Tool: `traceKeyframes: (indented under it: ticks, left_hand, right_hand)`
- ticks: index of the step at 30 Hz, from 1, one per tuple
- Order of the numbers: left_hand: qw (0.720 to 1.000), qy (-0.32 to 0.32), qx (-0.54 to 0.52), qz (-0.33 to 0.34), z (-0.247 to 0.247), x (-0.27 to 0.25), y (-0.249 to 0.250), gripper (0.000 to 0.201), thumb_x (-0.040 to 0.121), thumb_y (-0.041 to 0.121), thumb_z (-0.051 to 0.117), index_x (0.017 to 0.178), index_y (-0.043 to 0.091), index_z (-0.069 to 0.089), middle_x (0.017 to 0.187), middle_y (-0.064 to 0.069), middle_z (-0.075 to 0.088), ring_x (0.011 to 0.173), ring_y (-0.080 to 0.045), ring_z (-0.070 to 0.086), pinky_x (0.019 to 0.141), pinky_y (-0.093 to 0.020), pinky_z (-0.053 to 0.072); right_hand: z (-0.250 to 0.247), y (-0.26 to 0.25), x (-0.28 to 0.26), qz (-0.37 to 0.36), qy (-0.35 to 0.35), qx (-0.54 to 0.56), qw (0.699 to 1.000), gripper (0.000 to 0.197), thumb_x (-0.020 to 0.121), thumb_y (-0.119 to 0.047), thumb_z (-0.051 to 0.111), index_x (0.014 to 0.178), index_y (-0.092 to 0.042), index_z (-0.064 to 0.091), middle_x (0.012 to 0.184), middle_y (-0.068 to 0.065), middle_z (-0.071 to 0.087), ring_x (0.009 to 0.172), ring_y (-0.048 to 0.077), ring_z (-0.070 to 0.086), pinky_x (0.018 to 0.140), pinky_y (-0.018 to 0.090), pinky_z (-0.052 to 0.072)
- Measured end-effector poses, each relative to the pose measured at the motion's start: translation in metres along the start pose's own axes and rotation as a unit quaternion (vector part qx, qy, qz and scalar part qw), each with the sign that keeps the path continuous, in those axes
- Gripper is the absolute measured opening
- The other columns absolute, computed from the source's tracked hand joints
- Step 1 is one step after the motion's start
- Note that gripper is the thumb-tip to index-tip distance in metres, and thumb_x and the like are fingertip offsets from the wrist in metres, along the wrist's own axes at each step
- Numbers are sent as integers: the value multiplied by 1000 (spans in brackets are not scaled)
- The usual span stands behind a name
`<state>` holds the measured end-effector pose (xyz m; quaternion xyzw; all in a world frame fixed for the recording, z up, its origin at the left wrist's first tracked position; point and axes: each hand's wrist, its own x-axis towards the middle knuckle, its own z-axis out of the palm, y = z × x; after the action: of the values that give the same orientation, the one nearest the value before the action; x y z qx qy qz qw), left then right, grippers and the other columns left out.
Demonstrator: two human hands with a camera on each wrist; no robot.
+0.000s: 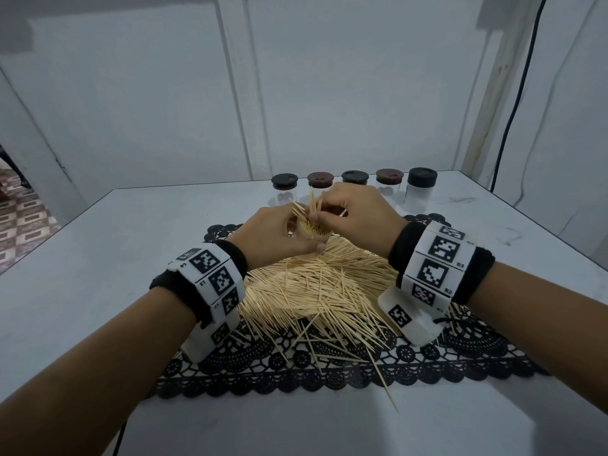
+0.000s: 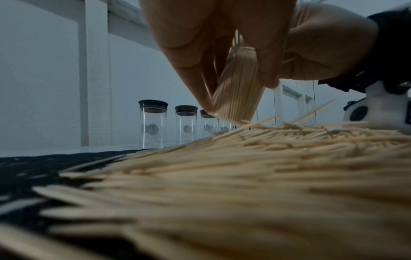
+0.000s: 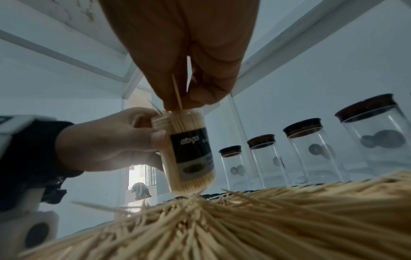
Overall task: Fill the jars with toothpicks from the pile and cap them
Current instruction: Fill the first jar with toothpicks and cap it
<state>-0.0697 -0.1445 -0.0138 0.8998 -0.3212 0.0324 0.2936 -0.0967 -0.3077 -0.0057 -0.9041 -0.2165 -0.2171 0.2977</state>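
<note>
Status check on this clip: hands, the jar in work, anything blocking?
Left hand grips open jar, packed nearly full. Right hand pinches toothpicks at its mouth. Five capped jars behind; nothing blocking.

White table (image 1: 131,232): black lace mat (image 1: 460,353), five capped jars (image 1: 421,189) behind.

Head cam above; wrist cams low, close.
</note>
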Motion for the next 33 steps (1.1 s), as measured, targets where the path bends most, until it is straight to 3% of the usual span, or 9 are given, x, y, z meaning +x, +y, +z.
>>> traceKeyframes:
  ticks: [5, 8, 11, 13, 15, 19, 25, 30, 33]
  left_hand:
    - [1000, 8, -4, -3, 0, -1, 2, 25, 78, 38, 71, 98, 29, 57, 91, 13, 62, 85, -3, 57, 71, -2, 37]
    - [1000, 14, -20, -6, -1, -1, 3, 22, 79, 33, 72, 94, 32, 56, 86, 20, 60, 82, 2, 56, 69, 1, 37]
    - [1000, 13, -20, -1, -1, -2, 3, 21, 79, 32, 72, 94, 29, 57, 92, 11, 64, 87, -5, 59, 72, -3, 39]
    - [1000, 14, -14, -2, 0, -1, 2, 25, 79, 34, 72, 99, 23, 60, 97, 5, 66, 91, -9, 60, 75, -7, 40]
    - [1000, 16, -12, -6, 0, 0, 1, 36, 78, 36, 72, 107, 18, 61, 99, 6, 66, 92, -8, 60, 75, -6, 40]
    - [1000, 17, -18, -5, 0, -1, 1, 41, 78, 36, 73, 113, 20, 60, 97, 12, 62, 91, -4, 58, 75, 0, 37]
    - [1000, 14, -13, -14, 0, 0, 2, 36, 78, 36, 72, 107, 20, 59, 98, 11, 63, 92, -6, 59, 76, -3, 38]
    - [1000, 18, -9, -14, 0, -1, 3, 26, 78, 34, 73, 96, 25, 57, 88, 15, 60, 82, 0, 55, 71, -2, 37]
    - [1000, 22, -11, -14, 0, -1, 2, 26, 77, 35, 73, 97, 28, 58, 93, 12, 63, 86, -3, 57, 73, -5, 39]
  right_hand:
    - [3, 1, -1, 0, -25, -13, 1000, 24, 93, -16, 52, 89, 1, 68, 85, -2, 42, 72, 3, 40, 67, 7, 33]
    - [8, 2, -1, 14, -39, -3, 999, 27, 95, -14, 47, 90, 4, 67, 81, -9, 33, 73, 4, 38, 68, 11, 34]
    - [8, 1, -1, 22, -29, 36, 999, 27, 96, -12, 44, 90, 4, 65, 87, -5, 38, 81, 9, 43, 72, 17, 34]
    - [6, -1, -1, 3, 10, 43, 999, 26, 96, -13, 45, 103, 1, 65, 95, -1, 47, 87, 9, 48, 73, 13, 35]
    - [3, 0, -1, -34, 51, 27, 998, 27, 94, -15, 50, 117, -5, 62, 94, 3, 57, 84, 8, 50, 71, 9, 35]
    - [0, 5, -3, -37, 89, 70, 993, 37, 89, -13, 59, 125, -18, 57, 82, -1, 62, 69, -2, 54, 68, 4, 40]
    - [5, 10, 0, -113, 126, 46, 984, 30, 86, -10, 54, 114, -11, 66, 76, 9, 65, 74, 10, 50, 66, 13, 38]
    - [11, 7, 1, -96, 110, 20, 989, 40, 81, -7, 45, 115, -5, 64, 88, 9, 57, 75, 10, 46, 70, 4, 36]
    - [12, 6, 0, -108, 114, 27, 987, 34, 80, -6, 50, 108, -5, 68, 86, 2, 51, 69, 0, 41, 71, 0, 35]
